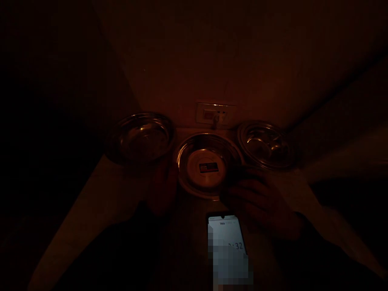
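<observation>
The scene is very dark. Three steel plates stand on a pale counter: a left plate [141, 137], a middle plate [208, 163] with a small sticker in its centre, and a right plate [266, 145]. My left hand [162, 186] is at the middle plate's left rim, and my right hand [260, 204] is at its lower right rim. Both hands show only as dim shapes, and their fingers cannot be made out. A lit phone [227, 242] lies just in front of the middle plate, between my arms.
A wall socket plate [215, 114] sits on the wall behind the middle plate. The counter [100, 202] narrows toward the wall corner; its edges fall off into darkness left and right.
</observation>
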A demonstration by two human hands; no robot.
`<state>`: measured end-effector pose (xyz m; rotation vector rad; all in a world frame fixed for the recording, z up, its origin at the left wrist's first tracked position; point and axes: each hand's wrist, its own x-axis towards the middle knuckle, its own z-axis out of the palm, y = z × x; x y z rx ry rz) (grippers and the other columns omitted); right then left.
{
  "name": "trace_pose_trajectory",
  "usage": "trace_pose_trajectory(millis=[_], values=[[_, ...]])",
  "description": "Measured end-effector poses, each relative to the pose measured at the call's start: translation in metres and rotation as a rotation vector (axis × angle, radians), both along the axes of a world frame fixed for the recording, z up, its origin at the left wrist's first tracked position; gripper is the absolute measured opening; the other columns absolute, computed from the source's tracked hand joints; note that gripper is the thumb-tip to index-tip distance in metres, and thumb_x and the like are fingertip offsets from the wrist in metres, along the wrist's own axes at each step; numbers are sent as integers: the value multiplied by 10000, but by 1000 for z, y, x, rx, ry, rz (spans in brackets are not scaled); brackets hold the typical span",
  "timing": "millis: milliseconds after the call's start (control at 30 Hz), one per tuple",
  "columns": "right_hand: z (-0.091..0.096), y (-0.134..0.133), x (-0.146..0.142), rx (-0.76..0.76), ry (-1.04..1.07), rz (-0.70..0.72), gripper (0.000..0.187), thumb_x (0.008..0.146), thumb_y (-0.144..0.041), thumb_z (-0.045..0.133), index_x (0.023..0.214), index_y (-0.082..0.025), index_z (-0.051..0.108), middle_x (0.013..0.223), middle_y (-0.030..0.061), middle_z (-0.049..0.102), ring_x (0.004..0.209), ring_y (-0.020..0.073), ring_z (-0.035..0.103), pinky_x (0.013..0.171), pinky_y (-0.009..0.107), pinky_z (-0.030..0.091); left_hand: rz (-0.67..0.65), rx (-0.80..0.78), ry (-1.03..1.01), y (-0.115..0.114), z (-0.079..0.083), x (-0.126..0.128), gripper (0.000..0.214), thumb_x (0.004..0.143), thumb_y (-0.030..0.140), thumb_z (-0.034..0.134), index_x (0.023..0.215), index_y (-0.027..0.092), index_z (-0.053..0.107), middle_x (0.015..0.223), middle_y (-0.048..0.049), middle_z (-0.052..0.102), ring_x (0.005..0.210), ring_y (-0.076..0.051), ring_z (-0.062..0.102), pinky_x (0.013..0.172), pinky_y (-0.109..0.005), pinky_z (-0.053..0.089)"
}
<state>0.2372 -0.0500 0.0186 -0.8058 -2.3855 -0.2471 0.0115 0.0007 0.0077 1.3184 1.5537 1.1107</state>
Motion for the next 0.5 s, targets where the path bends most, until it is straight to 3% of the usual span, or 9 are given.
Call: trace_pose_trajectory(millis=[133,267,500], values=[[2,0,5,-8,-32,9,136,895,-152,536,948,-185,657,967,11,743,868,158,631,934,435,430,26,-59,-2,1,0,-6,384,814,342,461,1106,162,631,1150,-76,683,1080,-246,600,950,-379,450],[2,1,6,-19,-29,53,112,865,-137,569,935,-170,649,966,25,742,875,173,628,939,453,426,60,-80,-16,5,1,-11,306,753,287,471,930,144,675,964,-78,721,961,-255,632,866,-367,485],[0,3,9,-95,6,83,112,854,-139,569,915,-189,648,955,21,743,896,175,617,936,459,426,19,-69,-40,7,5,-12,424,820,434,499,1077,144,670,1147,-88,693,1100,-261,596,986,-386,425]])
